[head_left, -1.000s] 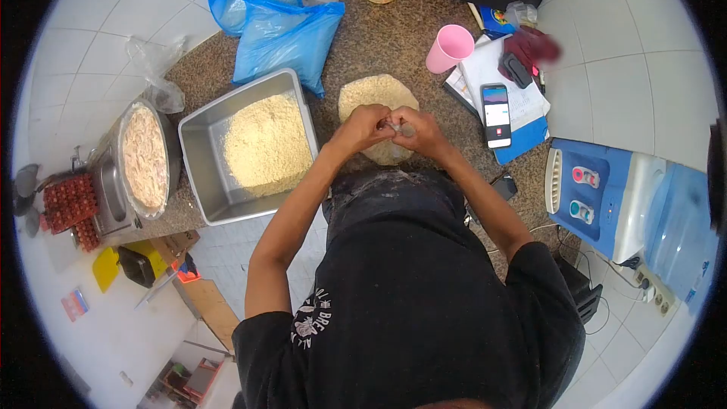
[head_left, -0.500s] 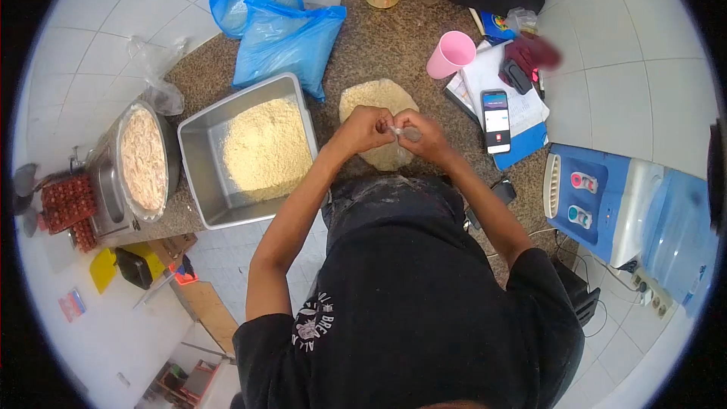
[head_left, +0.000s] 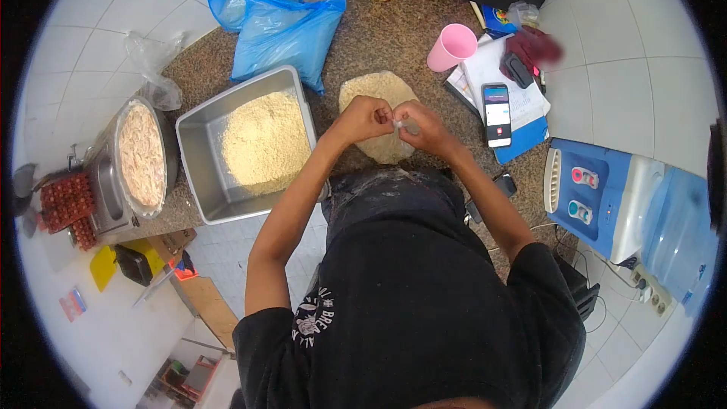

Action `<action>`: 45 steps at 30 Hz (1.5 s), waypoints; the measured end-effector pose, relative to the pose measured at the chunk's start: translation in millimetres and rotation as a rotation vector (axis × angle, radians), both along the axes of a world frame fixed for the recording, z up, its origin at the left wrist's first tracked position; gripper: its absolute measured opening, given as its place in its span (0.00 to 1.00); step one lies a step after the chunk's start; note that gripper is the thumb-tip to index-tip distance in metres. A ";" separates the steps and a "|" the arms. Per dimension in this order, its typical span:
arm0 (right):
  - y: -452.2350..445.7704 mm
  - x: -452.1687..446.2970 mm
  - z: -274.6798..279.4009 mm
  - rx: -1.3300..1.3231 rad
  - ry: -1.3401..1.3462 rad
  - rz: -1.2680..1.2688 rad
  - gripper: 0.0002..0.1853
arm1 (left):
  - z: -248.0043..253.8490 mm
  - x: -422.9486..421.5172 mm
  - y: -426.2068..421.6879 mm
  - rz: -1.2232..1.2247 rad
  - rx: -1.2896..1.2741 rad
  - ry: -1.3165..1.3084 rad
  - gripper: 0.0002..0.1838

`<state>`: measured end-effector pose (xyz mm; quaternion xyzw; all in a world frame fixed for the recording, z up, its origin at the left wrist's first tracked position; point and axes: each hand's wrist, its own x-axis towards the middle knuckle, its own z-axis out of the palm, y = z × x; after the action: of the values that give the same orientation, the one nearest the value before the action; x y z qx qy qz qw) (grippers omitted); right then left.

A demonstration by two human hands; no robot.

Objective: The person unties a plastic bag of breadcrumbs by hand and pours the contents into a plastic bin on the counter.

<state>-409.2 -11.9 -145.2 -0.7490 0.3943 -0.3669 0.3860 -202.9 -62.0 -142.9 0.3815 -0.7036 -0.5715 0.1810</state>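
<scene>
A clear plastic bag filled with pale yellow crumbs lies on the counter in front of my body. Over its near half, my left hand is closed in a pinch at the bag's gathered neck. My right hand pinches the same twisted plastic from the other side, its fingertips almost touching those of the left. A little whitish plastic shows between the fingers; whether it is knotted I cannot tell. Left of the hands stands a grey tub with a heap of the same crumbs.
Blue plastic bags lie behind the tub, and a large bowl of pale pieces stands left of it. To the right are a pink cup, a phone on papers and a water dispenser. Cups stand at the back.
Both hands stay at the bag's neck. The right fingers have shifted around the twisted plastic, and its loose end shows less. The whole view has moved slightly.
</scene>
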 end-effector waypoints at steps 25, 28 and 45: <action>-5.5 9.9 6.8 0.314 -0.246 -0.103 0.23 | 13.1 7.2 1.9 0.128 -0.092 -0.038 0.06; -9.7 6.1 10.8 0.372 -0.241 0.002 0.24 | 7.5 3.7 4.5 0.212 0.047 0.070 0.04; 1.6 22.9 2.9 -0.063 -0.149 -0.219 0.14 | -11.8 11.4 23.7 0.530 0.253 0.231 0.05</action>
<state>-386.3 -10.3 -142.3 -0.6837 0.4322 -0.4738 0.3483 -191.5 -38.3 -154.7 0.5035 -0.4778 -0.6272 0.3533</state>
